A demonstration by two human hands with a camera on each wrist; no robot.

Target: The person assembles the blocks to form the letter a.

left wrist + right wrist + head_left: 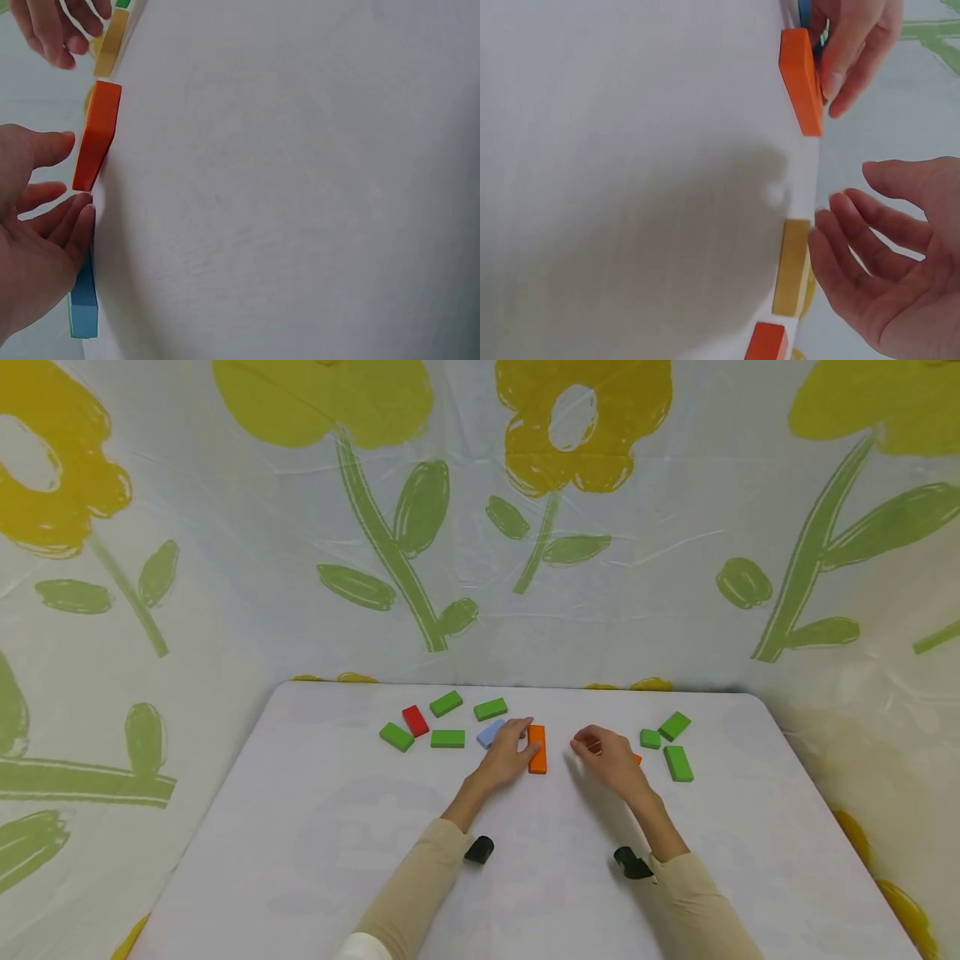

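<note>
An orange block (537,749) lies lengthwise near the middle of the white table, with others to either side. My left hand (510,756) is at its left edge, thumb tip close to the block and fingers spread toward its far end. Beside that hand is a light blue block (491,733), partly covered by it. My right hand (606,758) hovers to the right of the orange block, fingers loosely bent and holding nothing. A yellow block (790,267) appears near its fingertips in the right wrist view. Another orange-red block (637,759) peeks out beside the right hand.
At the back left lie a red block (415,721) and several green blocks (447,739). More green blocks (678,763) lie at the right, one of them a small cube-like block (650,739). A flower-printed cloth (645,577) rises behind the table (315,860).
</note>
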